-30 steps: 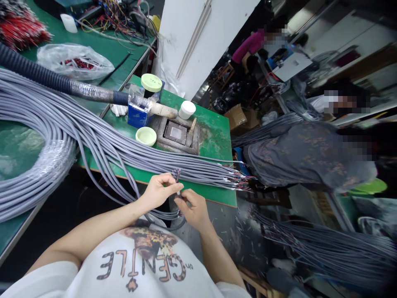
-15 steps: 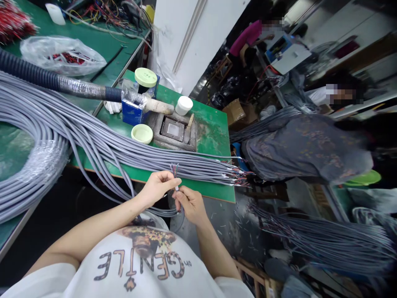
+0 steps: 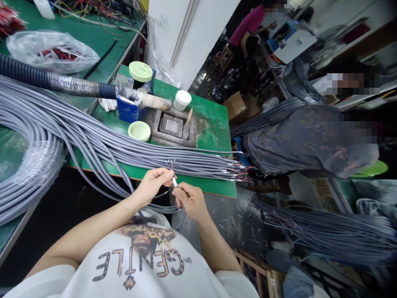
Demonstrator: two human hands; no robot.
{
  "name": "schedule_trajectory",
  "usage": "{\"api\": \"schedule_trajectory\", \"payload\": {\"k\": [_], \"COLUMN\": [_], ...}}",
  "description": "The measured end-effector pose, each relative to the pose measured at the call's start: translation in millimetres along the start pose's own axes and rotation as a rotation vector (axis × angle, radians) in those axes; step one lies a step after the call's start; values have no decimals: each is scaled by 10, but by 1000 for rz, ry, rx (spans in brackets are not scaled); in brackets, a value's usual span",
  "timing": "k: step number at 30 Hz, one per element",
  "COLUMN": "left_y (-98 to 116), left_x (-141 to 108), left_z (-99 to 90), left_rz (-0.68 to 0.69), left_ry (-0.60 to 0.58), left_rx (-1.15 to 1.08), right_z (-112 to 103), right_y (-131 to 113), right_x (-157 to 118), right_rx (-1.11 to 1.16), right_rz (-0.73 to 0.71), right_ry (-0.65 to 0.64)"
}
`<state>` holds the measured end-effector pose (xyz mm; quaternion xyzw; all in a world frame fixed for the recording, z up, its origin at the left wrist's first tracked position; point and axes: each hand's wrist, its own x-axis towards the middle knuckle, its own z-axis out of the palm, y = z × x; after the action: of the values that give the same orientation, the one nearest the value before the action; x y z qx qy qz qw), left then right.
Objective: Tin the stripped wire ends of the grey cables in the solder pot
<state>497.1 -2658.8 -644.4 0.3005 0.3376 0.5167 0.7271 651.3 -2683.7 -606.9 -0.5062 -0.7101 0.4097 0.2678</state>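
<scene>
My left hand [image 3: 157,184] pinches the end of a grey cable just below its fanned-out thin wires [image 3: 170,164]. A white sleeve [image 3: 174,182] shows on that cable end between my two hands. Just below the sleeve, my right hand [image 3: 190,199] closes on the same cable, with its fingers curled. Beyond my hands a thick bundle of grey cables [image 3: 149,155] lies along the green table [image 3: 214,189]. Its stripped ends [image 3: 238,170], with coloured wires and white sleeves, reach the table's right edge.
A solder pot [image 3: 172,126] sits in the table behind the bundle. Around it are a hose nozzle [image 3: 155,102], a blue box [image 3: 128,111], a white jar [image 3: 182,100] and a green lid [image 3: 139,131]. Coworkers and more cable bundles [image 3: 325,231] are at the right.
My left hand has shifted slightly left, and the white sleeve between my hands is more exposed. The cable end now leans left. The whole view has moved a little.
</scene>
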Motion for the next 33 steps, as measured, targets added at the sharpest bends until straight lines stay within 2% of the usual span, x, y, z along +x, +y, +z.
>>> {"api": "schedule_trajectory", "payload": {"k": [9, 15, 33], "left_y": [54, 80, 118], "left_x": [-2, 11, 23], "left_z": [-34, -6, -36], "left_rz": [93, 44, 64], "left_ry": [135, 112, 112], "left_rx": [-105, -160, -254], "right_z": [-16, -11, -52], "right_y": [5, 19, -17], "right_x": [3, -2, 76], "right_rx": [6, -6, 68], "right_rz": [-7, -9, 1], "right_ry": [-4, -9, -29]}}
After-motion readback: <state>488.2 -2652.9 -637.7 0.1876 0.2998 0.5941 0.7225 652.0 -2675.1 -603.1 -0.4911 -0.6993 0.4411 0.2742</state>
